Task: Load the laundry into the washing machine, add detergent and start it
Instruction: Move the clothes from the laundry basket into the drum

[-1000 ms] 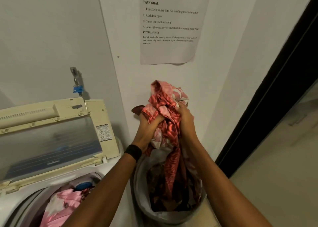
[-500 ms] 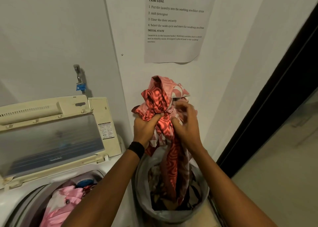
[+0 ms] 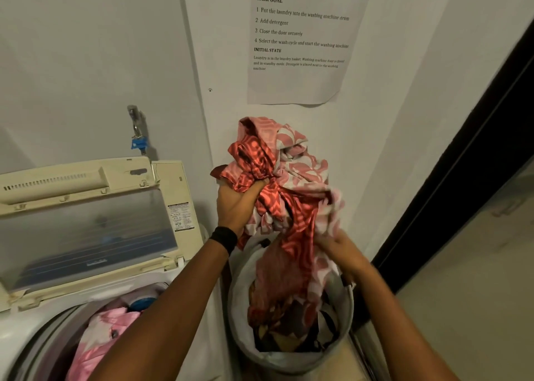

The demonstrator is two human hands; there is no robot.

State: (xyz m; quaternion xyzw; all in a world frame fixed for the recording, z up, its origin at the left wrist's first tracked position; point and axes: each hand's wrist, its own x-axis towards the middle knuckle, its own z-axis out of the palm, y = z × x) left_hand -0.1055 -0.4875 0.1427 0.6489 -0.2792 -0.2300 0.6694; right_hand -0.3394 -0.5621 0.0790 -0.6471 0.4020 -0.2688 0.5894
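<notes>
My left hand (image 3: 237,204) grips a bunched red and pink patterned cloth (image 3: 289,175) high above the round laundry basket (image 3: 289,363). Lower down, my right hand (image 3: 336,246) holds the hanging part of the same cloth just over the basket's rim. Dark clothes lie inside the basket. At the lower left stands the top-loading washing machine (image 3: 20,334) with its lid (image 3: 86,230) raised against the wall. Pink laundry (image 3: 101,331) lies in its drum.
A water tap (image 3: 135,129) with a blue tag sticks out of the wall above the machine. An instruction sheet (image 3: 300,33) hangs on the wall. A dark door frame (image 3: 462,161) runs along the right, with pale floor (image 3: 476,294) beyond it.
My right hand has dropped from the top of the cloth bundle to its hanging part near the basket rim. My left hand keeps its grip at about the same height.
</notes>
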